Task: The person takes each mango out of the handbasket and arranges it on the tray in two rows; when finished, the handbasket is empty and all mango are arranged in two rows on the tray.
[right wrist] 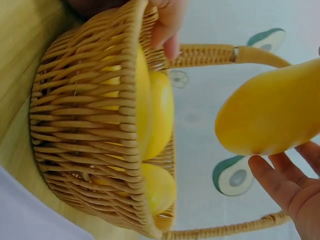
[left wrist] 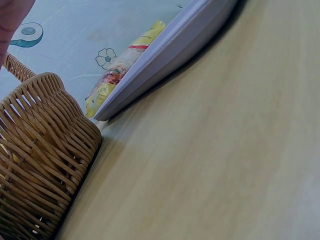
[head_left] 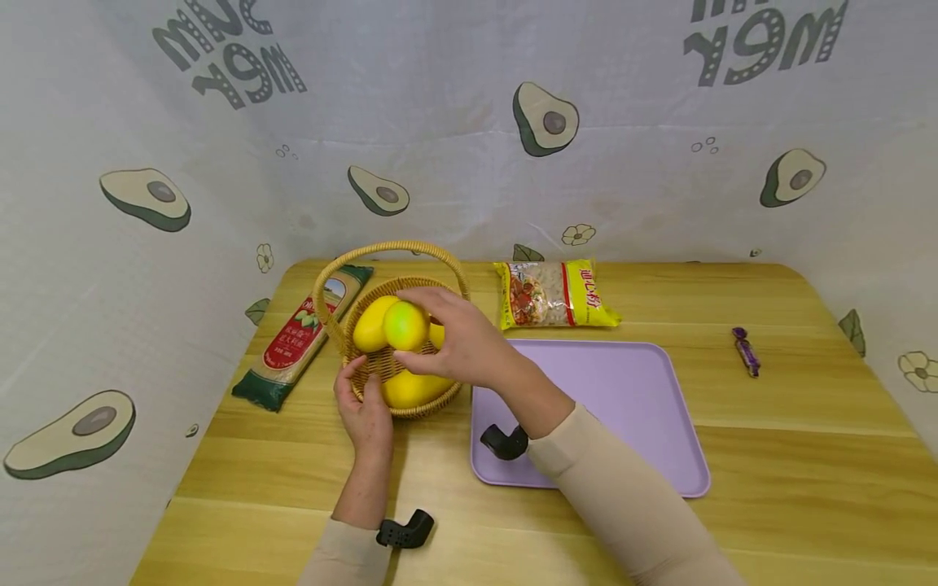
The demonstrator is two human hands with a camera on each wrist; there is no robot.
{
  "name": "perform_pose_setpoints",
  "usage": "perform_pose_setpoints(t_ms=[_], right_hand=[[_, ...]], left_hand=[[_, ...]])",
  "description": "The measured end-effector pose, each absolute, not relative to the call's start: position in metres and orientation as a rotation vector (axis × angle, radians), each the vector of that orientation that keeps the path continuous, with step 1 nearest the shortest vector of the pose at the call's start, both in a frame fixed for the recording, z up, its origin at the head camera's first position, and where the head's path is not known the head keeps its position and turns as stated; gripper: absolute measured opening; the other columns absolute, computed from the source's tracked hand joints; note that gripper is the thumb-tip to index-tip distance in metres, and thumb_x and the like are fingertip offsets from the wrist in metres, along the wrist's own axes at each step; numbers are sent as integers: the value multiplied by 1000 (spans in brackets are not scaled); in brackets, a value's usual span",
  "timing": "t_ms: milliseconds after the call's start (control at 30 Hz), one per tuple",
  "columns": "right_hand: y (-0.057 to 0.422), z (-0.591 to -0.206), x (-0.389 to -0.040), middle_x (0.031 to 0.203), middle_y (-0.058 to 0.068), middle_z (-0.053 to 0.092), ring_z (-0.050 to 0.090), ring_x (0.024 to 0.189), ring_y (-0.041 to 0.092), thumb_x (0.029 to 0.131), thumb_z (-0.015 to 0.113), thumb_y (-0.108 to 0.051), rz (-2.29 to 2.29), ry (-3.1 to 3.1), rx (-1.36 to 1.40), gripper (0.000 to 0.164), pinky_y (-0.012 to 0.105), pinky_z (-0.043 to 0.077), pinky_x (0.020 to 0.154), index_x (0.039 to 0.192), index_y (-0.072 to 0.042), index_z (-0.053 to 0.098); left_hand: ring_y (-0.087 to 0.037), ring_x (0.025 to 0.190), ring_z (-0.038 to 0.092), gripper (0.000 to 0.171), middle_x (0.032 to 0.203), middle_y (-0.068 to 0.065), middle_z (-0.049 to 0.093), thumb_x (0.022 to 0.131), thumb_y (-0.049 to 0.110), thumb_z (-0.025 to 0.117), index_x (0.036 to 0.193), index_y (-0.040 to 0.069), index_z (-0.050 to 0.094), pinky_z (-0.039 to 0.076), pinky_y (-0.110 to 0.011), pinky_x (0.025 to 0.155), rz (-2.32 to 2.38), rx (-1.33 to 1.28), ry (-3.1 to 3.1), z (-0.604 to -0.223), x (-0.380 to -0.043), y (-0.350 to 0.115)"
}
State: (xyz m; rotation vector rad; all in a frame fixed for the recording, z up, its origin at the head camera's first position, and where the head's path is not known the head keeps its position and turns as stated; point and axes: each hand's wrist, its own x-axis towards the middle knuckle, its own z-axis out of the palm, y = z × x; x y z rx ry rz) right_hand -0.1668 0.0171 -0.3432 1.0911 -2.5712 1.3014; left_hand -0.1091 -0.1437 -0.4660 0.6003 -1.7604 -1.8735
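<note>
A wicker basket [head_left: 421, 411] with an arched handle stands on the table and holds yellow mangoes [head_left: 410, 391]. My left hand [head_left: 366, 411] grips its near left rim, fingers hooked over the edge. Above the basket, under the handle, my right hand [head_left: 465, 338] holds another mango [head_left: 405, 325], yellow with a greenish end. The right wrist view shows this held mango [right wrist: 270, 110] raised clear of the rim, fingertips [right wrist: 267, 175] against its side. Only the basket's woven wall [left wrist: 45, 150] shows in the left wrist view, and most of the left hand is outside it.
A lilac tray [head_left: 608, 407] lies right of the basket, under my right forearm. Behind the tray is a yellow food packet [head_left: 557, 295]. A green and red pasta packet [head_left: 300, 338] lies left of the basket. One purple-wrapped candy [head_left: 746, 352] is at far right.
</note>
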Motion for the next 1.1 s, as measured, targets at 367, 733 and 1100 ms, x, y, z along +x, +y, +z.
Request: perform_pose_setpoints(t_ms=[367,733,1100], right_hand=[[49,-339,-143,143,11,60,61,127,25,77,87,-18,1578,-2417,932,73,41,57,99,143,-6,57],[90,-347,-130,138,12,56,61,121,30,86,79,-6,1751,-2393,637,66,43,56,102,146,-12,52],[134,-367,-135,138,19,36,57,114,37,102,58,-12,1754,-2355,408,57,11,52,83,154,-16,36]], left_hand=[[-26,155,24,30,156,-10,42,97,4,51,127,0,55,12,-46,129,-1892,590,-1730,-466,-109,-144],[-27,155,24,30,156,-10,42,97,4,51,127,-1,55,11,-46,129,-1890,590,-1734,-466,-109,-143],[-29,156,22,30,158,-10,40,97,5,50,126,2,56,10,-48,130,-1900,592,-1734,-465,-108,-144]])
